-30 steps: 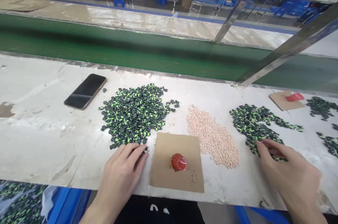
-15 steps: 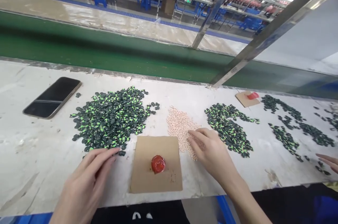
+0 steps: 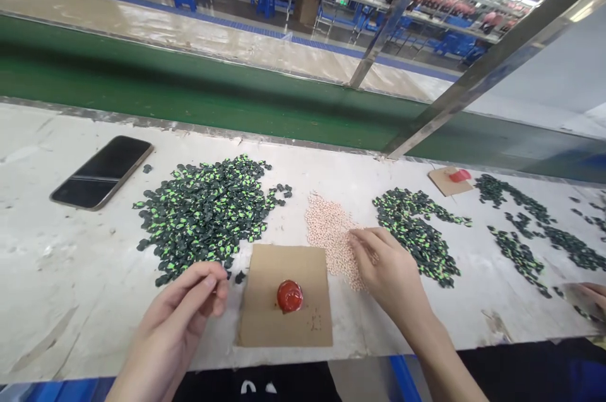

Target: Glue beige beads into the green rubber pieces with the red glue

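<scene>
My left hand is closed in a pinch at the near edge of a large heap of small black-and-green pieces; anything between its fingertips is too small to make out. Over a patch of tiny pale pink beads, my right hand has thumb and fingers drawn together at the beads' right side, and what they hold is hidden. Between the hands lies a square of brown cardboard with a glossy red blob on it.
A phone lies at the left. Another black-and-green heap is right of the beads, with a second cardboard piece behind it. More dark pieces and another person's hand are at the far right. A green belt runs behind.
My left hand has lifted from the heap's edge, its fingers curling into a pinch. My right hand stays at the beads, its fingertips closer together. The view has shifted slightly.
</scene>
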A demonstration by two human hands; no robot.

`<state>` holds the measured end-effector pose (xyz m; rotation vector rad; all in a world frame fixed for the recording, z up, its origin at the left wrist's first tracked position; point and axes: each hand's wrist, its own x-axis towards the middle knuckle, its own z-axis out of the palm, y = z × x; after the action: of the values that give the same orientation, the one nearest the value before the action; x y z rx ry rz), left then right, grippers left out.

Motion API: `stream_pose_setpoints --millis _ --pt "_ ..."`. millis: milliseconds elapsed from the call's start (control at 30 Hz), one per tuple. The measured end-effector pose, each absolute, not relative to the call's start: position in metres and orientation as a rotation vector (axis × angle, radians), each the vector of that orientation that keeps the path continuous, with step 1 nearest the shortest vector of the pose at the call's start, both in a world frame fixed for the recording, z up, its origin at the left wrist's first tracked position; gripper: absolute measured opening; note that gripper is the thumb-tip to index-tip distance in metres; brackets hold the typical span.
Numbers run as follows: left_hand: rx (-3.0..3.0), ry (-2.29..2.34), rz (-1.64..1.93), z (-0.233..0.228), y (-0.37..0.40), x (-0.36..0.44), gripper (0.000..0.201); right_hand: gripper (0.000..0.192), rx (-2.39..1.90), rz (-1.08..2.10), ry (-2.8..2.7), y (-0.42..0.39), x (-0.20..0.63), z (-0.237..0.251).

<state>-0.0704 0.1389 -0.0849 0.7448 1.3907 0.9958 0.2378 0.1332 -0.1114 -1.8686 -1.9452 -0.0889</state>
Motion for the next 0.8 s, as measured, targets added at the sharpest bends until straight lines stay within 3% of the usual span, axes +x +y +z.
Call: stream_pose_setpoints --millis 133,400,667,800 --pt "1.449 1.587 1.061 -0.093 0.137 -0.078 0.013 0.031 -1.874 -0.050 -1.951 0.131 0.242 -0.114" --pt "2.693 1.236 0.593 -0.100 0.157 -0.091 0.027 0.027 -1.847 0.091 -1.850 0.136 0.238 -0.115" --pt "2.758 1.140 0.575 -0.112 0.170 -0.094 0.044 0.020 -1.834 0.381 -1.513 0.132 0.234 -0.098" --pt "2.346 1.289 0.842 -0.096 0.162 -0.086 0.028 0.019 -1.767 0.641 -1.269 0.122 0.233 -0.088"
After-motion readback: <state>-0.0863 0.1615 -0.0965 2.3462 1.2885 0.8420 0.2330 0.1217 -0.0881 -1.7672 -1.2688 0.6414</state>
